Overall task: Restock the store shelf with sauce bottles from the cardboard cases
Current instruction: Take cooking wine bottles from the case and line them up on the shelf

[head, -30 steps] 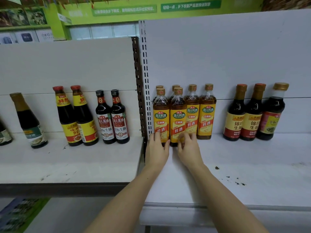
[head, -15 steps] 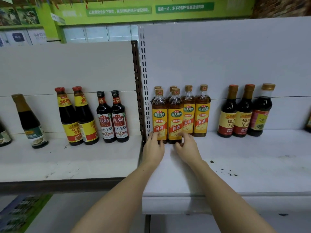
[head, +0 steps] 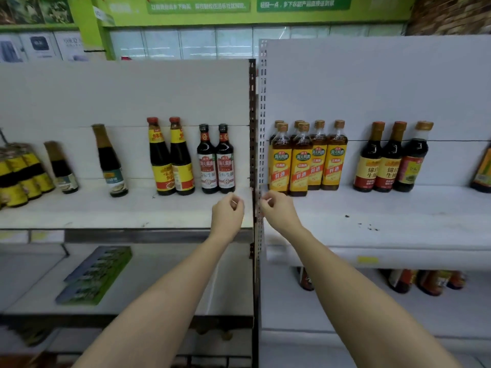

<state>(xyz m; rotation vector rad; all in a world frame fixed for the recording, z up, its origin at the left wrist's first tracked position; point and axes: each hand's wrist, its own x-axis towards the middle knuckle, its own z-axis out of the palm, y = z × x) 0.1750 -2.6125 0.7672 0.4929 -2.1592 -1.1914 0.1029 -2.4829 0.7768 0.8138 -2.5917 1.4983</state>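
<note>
Head view: the task's items on hand are the yellow-labelled cooking wine bottles (head: 305, 160), standing upright in a tight cluster at the left end of the right-hand shelf (head: 398, 235), hard against the perforated upright post (head: 261, 128). Two stand in the front rank and at least four behind; labels face outward. No cardboard case is in view.

The left hand (head: 228, 211) hangs over the front of the left-hand shelf (head: 106, 213), fingers loosely curled, grip empty. The right hand (head: 276, 211) sits just right of the post, below and in front of the nearest bottle, fingers likewise curled and holding nothing. Neither hand touches a bottle.

Further out: three dark soy bottles (head: 390, 160) stand to the right, well apart from the cluster. On the left-hand shelf are two red-capped bottles (head: 170, 160) and two dark bottles with white labels (head: 216, 160), with more stock at the far left.

Assessment: placement of this batch appears complete; the next load must come from a case out of frame.

Risks: the front rank stands forward of its neighbours with open shelf before it, so a careless sleeve or forearm on the next reach could topple a bottle into the others. Dark specks on the right-hand shelf may be debris; bottles set on them could rock.
</note>
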